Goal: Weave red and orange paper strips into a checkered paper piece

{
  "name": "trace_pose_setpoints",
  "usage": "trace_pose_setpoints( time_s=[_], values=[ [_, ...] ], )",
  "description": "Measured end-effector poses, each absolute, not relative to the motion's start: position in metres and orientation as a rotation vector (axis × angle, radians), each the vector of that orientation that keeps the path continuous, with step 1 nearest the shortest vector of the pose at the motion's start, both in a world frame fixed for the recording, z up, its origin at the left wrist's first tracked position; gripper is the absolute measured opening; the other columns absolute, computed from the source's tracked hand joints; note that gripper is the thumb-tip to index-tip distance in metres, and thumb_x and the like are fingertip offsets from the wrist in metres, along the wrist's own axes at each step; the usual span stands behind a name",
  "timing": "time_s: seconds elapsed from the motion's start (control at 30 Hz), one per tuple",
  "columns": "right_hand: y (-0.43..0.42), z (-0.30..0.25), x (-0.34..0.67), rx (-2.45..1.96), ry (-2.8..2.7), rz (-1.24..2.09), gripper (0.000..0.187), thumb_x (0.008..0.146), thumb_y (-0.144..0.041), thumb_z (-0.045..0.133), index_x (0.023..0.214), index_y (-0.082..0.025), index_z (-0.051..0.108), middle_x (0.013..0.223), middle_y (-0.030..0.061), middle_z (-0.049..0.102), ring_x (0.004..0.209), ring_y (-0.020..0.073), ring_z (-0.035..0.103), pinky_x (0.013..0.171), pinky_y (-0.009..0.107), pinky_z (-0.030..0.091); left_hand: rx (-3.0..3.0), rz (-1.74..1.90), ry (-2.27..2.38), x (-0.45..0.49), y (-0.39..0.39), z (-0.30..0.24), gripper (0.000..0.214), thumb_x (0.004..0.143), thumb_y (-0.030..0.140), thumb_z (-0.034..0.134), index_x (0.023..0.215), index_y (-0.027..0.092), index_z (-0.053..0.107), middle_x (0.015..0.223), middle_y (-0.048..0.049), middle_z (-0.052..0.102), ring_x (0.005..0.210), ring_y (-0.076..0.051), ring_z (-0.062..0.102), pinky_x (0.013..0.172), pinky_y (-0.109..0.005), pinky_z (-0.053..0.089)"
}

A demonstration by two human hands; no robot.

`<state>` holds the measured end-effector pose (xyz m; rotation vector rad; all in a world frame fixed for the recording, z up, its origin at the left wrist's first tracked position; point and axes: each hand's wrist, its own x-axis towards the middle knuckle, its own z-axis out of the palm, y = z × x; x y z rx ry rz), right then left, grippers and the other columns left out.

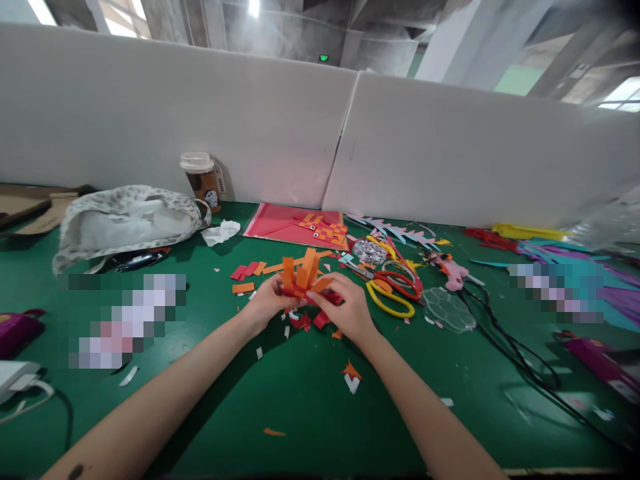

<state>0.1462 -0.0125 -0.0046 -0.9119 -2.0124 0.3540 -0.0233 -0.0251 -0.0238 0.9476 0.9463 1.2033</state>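
Both my hands hold a small craft piece of orange and red paper strips (306, 268) above the green table. My left hand (267, 303) grips its left side, fingers curled in. On the other side, my right hand (349, 303) pinches a strip between thumb and fingers. Several orange strips stick upward from the piece. Red and orange paper scraps (245, 271) lie just beyond my left hand. Under the hands are more red scraps (302, 323). Behind them, woven orange paper fish (330, 231) with stick-on eyes rest on a red paper sheet (280, 223).
Right of my hands lie scissors with yellow and red handles (393, 300), a clear plastic palette (449, 310) and a pink glue gun (453, 272) with a black cord. A lidded paper cup (203, 183) and a spotted pouch (133, 220) stand back left. A white partition (200, 107) closes the far side.
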Motion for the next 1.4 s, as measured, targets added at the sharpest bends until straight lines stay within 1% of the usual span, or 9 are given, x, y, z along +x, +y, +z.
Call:
trace_pose_setpoints(
  time_s=[0.2, 0.47, 0.6, 0.77, 0.9, 1.07, 1.17, 1.27, 1.4],
  values=[
    [-0.009, -0.003, 0.148, -0.994, -2.019, 0.549, 0.021, 0.075, -0.038, 0.063, 0.064, -0.02, 0.06, 0.071, 0.0017, 0.053, 0.065, 0.0152, 0.052, 0.059, 0.028, 0.043, 1.072, 1.167, 0.95, -0.024, -0.026, -0.027, 0.028, 0.053, 0.018, 0.077, 0.08, 0.013, 0.069, 0.082, -0.0044, 0.072, 0.073, -0.016, 0.065, 0.074, -0.029, 0.049],
    [-0.004, -0.005, 0.152, -0.897, -1.966, 0.733, 0.014, 0.072, -0.032, 0.064, 0.084, -0.024, 0.066, 0.095, 0.0061, 0.059, 0.094, 0.0222, 0.055, 0.085, 0.039, 0.044, 1.192, 1.364, 1.01, -0.029, -0.025, -0.025, 0.012, 0.058, 0.012, 0.066, 0.068, 0.017, 0.072, 0.085, -0.0056, 0.071, 0.083, -0.02, 0.063, 0.075, -0.031, 0.049],
    [0.0, -0.004, 0.152, -0.97, -1.555, 1.163, 0.033, 0.073, -0.031, 0.059, 0.106, -0.026, 0.06, 0.116, 0.006, 0.056, 0.105, 0.0225, 0.054, 0.084, 0.037, 0.047, 1.368, 1.515, 1.115, -0.031, -0.027, -0.02, 0.017, 0.063, 0.01, 0.06, 0.068, 0.02, 0.072, 0.087, -0.0054, 0.07, 0.087, -0.021, 0.062, 0.08, -0.034, 0.048],
    [-0.002, 0.002, 0.151, -1.048, -1.153, 1.813, 0.049, 0.082, -0.053, 0.041, 0.114, -0.017, 0.053, 0.102, 0.0132, 0.063, 0.081, 0.0221, 0.064, 0.065, 0.035, 0.052, 1.738, 1.51, 1.211, -0.032, -0.034, -0.017, 0.042, 0.06, -0.004, 0.048, 0.077, 0.025, 0.072, 0.093, -0.0023, 0.068, 0.091, -0.02, 0.06, 0.086, -0.036, 0.046],
    [-0.005, 0.001, 0.149, -1.052, -1.235, 1.711, 0.049, 0.065, -0.031, 0.071, 0.109, -0.021, 0.053, 0.088, 0.0048, 0.065, 0.075, 0.0186, 0.064, 0.067, 0.032, 0.053, 1.919, 1.455, 1.189, -0.03, -0.037, -0.018, 0.041, 0.062, -0.003, 0.05, 0.082, 0.026, 0.072, 0.101, -0.0037, 0.065, 0.098, -0.02, 0.057, 0.09, -0.037, 0.042],
    [-0.001, -0.003, 0.152, -1.045, -1.288, 1.558, 0.06, 0.057, -0.022, 0.074, 0.112, -0.021, 0.05, 0.08, -0.0001, 0.061, 0.07, 0.0155, 0.063, 0.072, 0.032, 0.051, 1.503, 1.459, 1.148, -0.026, -0.029, -0.024, 0.057, 0.069, 0.005, 0.052, 0.121, 0.027, 0.051, 0.128, -0.0062, 0.05, 0.114, -0.021, 0.048, 0.09, -0.036, 0.043],
    [0.001, -0.005, 0.155, -1.082, -1.388, 1.455, 0.062, 0.059, -0.025, 0.073, 0.115, -0.021, 0.047, 0.08, 0.0004, 0.061, 0.067, 0.0157, 0.062, 0.069, 0.032, 0.051, 0.967, 1.303, 1.106, -0.028, -0.02, -0.025, 0.047, 0.075, 0.013, 0.047, 0.122, 0.018, 0.048, 0.113, -0.0107, 0.06, 0.089, -0.017, 0.062, 0.076, -0.03, 0.049],
    [0.002, -0.005, 0.155, -1.103, -1.475, 1.396, 0.062, 0.06, -0.027, 0.072, 0.116, -0.021, 0.047, 0.077, -0.0002, 0.061, 0.064, 0.0152, 0.062, 0.065, 0.031, 0.051, 0.789, 1.159, 1.0, -0.028, -0.019, -0.021, 0.042, 0.082, 0.034, 0.044, 0.119, 0.015, 0.049, 0.094, -0.0116, 0.066, 0.073, -0.016, 0.064, 0.063, -0.027, 0.049],
    [0.002, -0.005, 0.156, -1.113, -1.565, 1.333, 0.061, 0.061, -0.026, 0.071, 0.117, -0.021, 0.047, 0.074, -0.0015, 0.06, 0.062, 0.0131, 0.06, 0.063, 0.029, 0.049, 1.014, 1.058, 0.932, -0.026, -0.028, -0.015, 0.067, 0.063, 0.019, 0.07, 0.126, 0.023, 0.045, 0.089, -0.005, 0.067, 0.075, -0.015, 0.063, 0.067, -0.026, 0.049]
  ],
)
